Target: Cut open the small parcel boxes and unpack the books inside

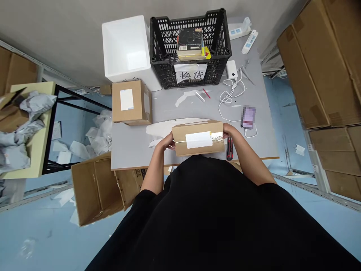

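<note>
The left hand [168, 142] and the right hand [230, 131] are closed around opposite ends of a taped cardboard box [197, 138], holding it at the near side of the grey counter [132, 150]; whether it touches the counter, I can't tell. A white label and a strip of shiny tape cross its top. Just beside the right hand lies a red-and-black utility knife [229, 148], and near it a blurred phone [248, 117] sits among loops of white cable [228, 101] running to a power bank [231, 69]. To the left, a second cardboard box [131, 102] stands at the counter's edge, touching a white foam box [125, 49]. Beside that, a black plastic crate [166, 75] holds books [190, 43] and bears a paper sign [191, 73] reading 换货. Below the counter, an open carton [96, 190] sits on the floor, stacked flat cartons [316, 67] lean along the right, and grey mailer bags [19, 128] heap on a shelf at left.
</note>
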`<state>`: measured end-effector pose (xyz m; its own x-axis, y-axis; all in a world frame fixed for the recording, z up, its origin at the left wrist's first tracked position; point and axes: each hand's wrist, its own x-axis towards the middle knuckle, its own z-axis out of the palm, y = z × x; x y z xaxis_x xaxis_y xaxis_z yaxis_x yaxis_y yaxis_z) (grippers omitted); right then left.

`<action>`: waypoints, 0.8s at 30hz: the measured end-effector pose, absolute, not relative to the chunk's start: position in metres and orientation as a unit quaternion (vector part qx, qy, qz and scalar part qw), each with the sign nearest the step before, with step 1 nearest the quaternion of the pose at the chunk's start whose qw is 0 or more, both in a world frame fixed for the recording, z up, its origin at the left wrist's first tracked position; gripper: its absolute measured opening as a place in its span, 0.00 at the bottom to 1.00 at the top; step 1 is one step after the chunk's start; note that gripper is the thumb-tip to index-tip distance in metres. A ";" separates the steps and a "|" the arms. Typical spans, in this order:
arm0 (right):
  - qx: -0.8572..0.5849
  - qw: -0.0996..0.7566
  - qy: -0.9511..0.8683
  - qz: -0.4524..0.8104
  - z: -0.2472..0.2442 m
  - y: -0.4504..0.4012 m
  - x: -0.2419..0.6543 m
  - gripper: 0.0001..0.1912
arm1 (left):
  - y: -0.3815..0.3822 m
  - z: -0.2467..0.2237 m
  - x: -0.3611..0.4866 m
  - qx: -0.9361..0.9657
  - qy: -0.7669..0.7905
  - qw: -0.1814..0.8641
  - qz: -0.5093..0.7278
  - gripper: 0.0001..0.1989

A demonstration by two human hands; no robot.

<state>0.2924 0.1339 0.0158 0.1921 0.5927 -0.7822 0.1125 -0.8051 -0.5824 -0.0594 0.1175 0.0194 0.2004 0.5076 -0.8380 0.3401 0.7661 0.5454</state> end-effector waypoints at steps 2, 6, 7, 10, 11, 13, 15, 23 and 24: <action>-0.746 0.184 -0.210 0.605 0.009 0.138 0.291 0.20 | 0.124 0.016 -0.057 0.338 0.643 0.684 0.057 0.29; -0.768 0.131 -0.217 0.589 -0.006 0.143 0.293 0.19 | 0.133 0.010 -0.056 0.337 0.663 0.666 0.065 0.31; -0.774 0.124 -0.232 0.576 -0.009 0.142 0.294 0.18 | 0.133 0.009 -0.057 0.337 0.663 0.666 0.067 0.32; -0.781 0.135 -0.266 0.549 -0.016 0.137 0.300 0.14 | 0.132 0.006 -0.063 0.348 0.659 0.663 0.072 0.33; -0.776 0.149 -0.268 0.551 -0.018 0.133 0.301 0.13 | 0.131 0.005 -0.064 0.353 0.659 0.660 0.073 0.33; -0.758 0.184 -0.265 0.567 -0.020 0.124 0.305 0.11 | 0.128 0.003 -0.067 0.360 0.663 0.651 0.075 0.32; -0.739 0.223 -0.251 0.584 -0.024 0.114 0.309 0.10 | 0.123 0.000 -0.067 0.359 0.669 0.645 0.086 0.32; -0.866 0.195 -0.304 0.345 -0.046 0.090 0.365 0.37 | 0.099 -0.015 -0.056 0.378 0.699 0.579 0.181 0.30; -0.876 0.170 -0.312 0.325 -0.048 0.091 0.375 0.38 | 0.096 -0.018 -0.054 0.383 0.699 0.570 0.198 0.29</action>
